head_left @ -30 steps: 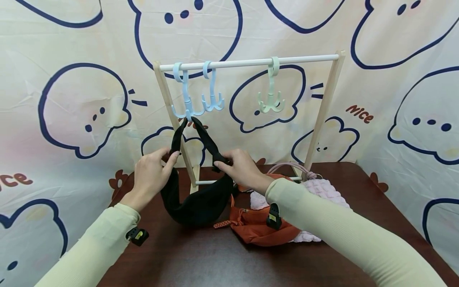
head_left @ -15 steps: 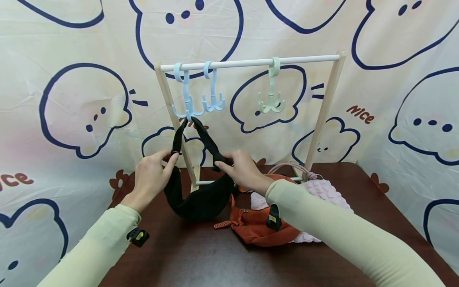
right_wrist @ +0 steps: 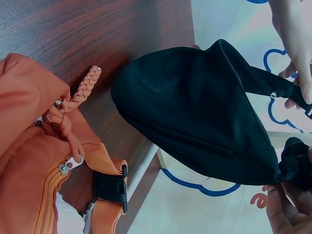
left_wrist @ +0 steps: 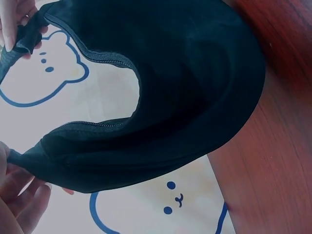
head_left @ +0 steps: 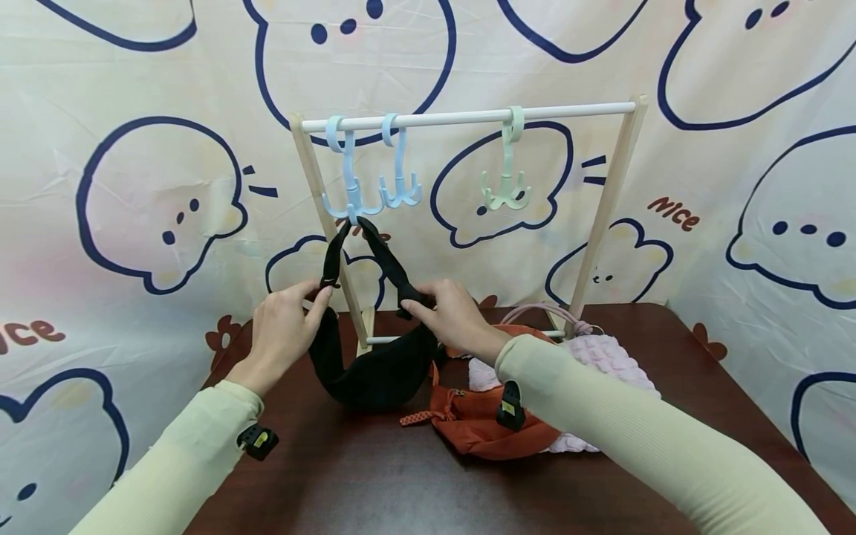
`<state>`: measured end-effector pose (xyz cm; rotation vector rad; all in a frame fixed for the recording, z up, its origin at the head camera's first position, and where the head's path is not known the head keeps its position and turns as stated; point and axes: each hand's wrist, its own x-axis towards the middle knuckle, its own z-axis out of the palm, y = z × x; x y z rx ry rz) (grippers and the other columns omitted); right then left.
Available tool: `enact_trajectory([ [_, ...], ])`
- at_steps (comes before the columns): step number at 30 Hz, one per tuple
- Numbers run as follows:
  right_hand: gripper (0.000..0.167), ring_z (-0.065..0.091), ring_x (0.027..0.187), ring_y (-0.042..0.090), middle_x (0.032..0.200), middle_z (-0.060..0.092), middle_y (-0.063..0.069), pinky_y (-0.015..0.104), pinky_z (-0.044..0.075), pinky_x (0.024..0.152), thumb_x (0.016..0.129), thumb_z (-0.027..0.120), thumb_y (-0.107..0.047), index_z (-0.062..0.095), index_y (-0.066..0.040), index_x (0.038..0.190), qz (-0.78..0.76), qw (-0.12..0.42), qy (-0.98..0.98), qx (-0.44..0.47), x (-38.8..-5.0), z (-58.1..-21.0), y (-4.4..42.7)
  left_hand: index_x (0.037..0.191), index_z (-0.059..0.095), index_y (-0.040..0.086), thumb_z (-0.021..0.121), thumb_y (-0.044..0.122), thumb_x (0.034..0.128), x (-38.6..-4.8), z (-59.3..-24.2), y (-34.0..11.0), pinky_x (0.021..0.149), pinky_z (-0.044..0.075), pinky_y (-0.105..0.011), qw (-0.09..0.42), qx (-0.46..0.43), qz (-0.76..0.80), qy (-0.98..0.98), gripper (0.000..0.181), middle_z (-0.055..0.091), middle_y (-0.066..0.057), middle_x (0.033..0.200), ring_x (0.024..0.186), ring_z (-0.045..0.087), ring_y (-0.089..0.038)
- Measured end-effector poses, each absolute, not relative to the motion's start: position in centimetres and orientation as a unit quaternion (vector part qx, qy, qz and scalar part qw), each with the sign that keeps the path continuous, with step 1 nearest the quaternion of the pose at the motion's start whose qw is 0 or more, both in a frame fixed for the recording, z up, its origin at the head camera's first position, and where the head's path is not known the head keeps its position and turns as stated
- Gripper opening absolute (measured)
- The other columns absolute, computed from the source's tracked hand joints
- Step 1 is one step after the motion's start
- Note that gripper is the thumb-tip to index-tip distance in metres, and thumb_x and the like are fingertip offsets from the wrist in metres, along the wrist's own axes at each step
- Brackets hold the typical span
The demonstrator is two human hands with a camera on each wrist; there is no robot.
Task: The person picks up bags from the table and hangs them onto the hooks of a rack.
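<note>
Black bag (head_left: 377, 371) hangs below and between both hands (head_left: 284, 319) (head_left: 455, 316) (each pinching its strap (head_left: 384, 256)).

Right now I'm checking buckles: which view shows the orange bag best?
The right wrist view: the orange bag is close, though cropped, with its black buckle and braided pull plain. The head view shows it partly behind the right arm; left wrist misses it.

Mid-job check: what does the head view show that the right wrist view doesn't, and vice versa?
Only the head view: two light blue hooks and a green hook hanging from the white top rail.

Only the right wrist view: zipper teeth and a metal zipper pull on the black bag.

Both: that bag, with the left hand and right hand gripping its strap, the orange bag with its braided pull, and the brown table.
</note>
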<state>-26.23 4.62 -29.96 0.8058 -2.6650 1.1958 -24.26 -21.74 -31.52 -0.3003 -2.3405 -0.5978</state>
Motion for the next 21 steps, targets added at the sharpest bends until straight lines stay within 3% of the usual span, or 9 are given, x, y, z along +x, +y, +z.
enact_trajectory([
  [21,0.019,0.052,0.060,0.016,0.082,0.072,0.002,0.027,0.038,0.055,0.101,0.063,-0.029,0.077,-0.016,0.103,0.388,0.057,-0.886,0.248,-26.61,-30.22,4.87,0.110,0.075,0.006,0.060,0.026,0.1024,-24.36,-31.25,-21.72,0.057,0.048,-0.045,0.330,-0.107,-0.222,-0.911,0.026,0.077,-0.018,0.098,0.069,0.069,-0.032],
])
